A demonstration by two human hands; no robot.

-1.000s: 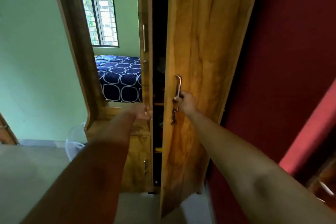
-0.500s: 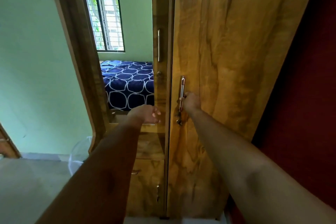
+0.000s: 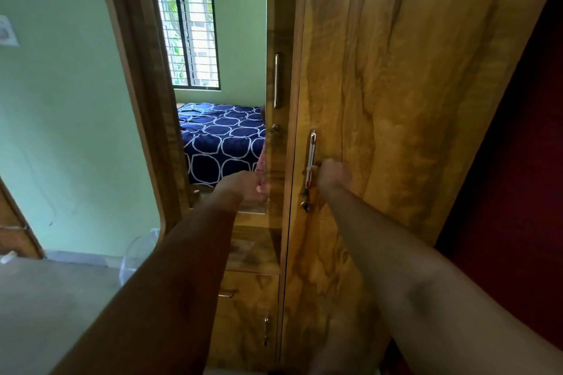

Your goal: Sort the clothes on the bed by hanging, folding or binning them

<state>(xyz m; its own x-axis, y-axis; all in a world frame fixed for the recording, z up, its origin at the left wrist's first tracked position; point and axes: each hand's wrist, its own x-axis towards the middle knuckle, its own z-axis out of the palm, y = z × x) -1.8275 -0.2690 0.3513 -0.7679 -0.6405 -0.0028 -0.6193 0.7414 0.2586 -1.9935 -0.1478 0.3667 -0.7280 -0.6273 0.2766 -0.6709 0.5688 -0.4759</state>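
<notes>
I stand at a wooden wardrobe. Its right door (image 3: 396, 131) sits flush with the frame. My right hand (image 3: 333, 175) grips the lower end of that door's metal handle (image 3: 312, 152). A key (image 3: 306, 205) hangs in the lock just below. My left hand (image 3: 246, 189) rests against the edge of the left mirrored door (image 3: 274, 161), holding nothing. The mirror shows a bed with a navy sheet patterned in white rings (image 3: 219, 137); no loose clothes show on it. A sliver of pink fabric (image 3: 261, 161) appears at the mirror's right edge.
Drawers (image 3: 243, 298) sit under the mirror. A translucent white basket (image 3: 140, 256) stands on the floor at the wardrobe's left foot. A green wall lies to the left and a dark red wall (image 3: 502, 192) to the right.
The right wardrobe door, ajar with the dark inside showing a second ago, has swung shut under my right hand. My left hand stayed by the mirrored door.
</notes>
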